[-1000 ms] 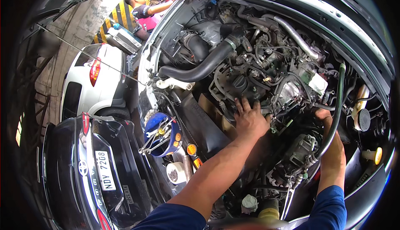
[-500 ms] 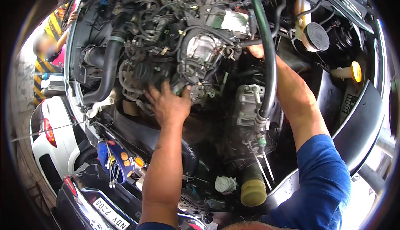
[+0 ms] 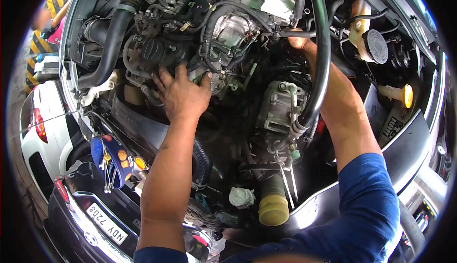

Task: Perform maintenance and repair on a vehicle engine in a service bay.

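Observation:
My left hand (image 3: 184, 94) rests on the front of the engine (image 3: 190, 39) with its fingers spread, just below a round black filler cap (image 3: 153, 49). Nothing is held in it. My right arm reaches deep along the engine's other side, behind a thick black hose (image 3: 322, 53). Only part of my right hand (image 3: 300, 42) shows, beside a thinner dark hose (image 3: 297, 34); its fingertips are hidden, so I cannot see whether they grip anything. Between my arms sits a grey metal compressor-like unit (image 3: 276, 106) with pipe fittings.
Two white cable ties (image 3: 288, 182) hang above a yellow-capped pipe (image 3: 273, 209). Crumpled white material (image 3: 242, 197) lies nearby. A blue pouch with wrenches (image 3: 113, 160) hangs at the left edge. A reservoir with a round cap (image 3: 376, 46) and a yellow-capped filler neck (image 3: 400, 95) stand right. Parked cars and a person are left.
The view has shifted, so the engine bay sits differently in the picture. My left hand stays at the same spot on the engine. A little more of my right hand shows beside the hose.

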A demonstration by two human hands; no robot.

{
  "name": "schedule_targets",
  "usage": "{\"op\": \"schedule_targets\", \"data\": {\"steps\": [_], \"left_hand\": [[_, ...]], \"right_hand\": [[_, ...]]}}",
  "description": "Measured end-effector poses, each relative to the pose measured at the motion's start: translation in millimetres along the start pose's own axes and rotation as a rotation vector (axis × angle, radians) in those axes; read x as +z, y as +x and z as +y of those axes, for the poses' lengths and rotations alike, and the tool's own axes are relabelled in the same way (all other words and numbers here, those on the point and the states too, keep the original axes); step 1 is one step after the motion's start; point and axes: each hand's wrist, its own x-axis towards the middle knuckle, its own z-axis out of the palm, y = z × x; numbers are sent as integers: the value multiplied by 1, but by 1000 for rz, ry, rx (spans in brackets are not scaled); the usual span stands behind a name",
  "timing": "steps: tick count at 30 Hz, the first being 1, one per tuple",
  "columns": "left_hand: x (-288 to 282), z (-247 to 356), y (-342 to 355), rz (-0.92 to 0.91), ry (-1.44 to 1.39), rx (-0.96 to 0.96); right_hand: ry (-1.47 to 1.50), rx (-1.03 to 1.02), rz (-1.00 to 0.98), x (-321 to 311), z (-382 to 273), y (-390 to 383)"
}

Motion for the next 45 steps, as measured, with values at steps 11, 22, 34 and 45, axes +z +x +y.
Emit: {"op": "schedule_targets", "data": {"steps": [11,22,34,45], "left_hand": [[3,-19,-2,-16,85,-119],[2,-10,-3,0,59,-81],[-3,-10,-3,-73,38,-142],[2,-10,-3,-43,2,-103]], "right_hand": [[846,190,-39,-29,-161,16],[1097,403,-164,-88,-161,-26],[125,666,-199,-93,-174,-22],[1215,703,-207,-114,-138,-72]]}}
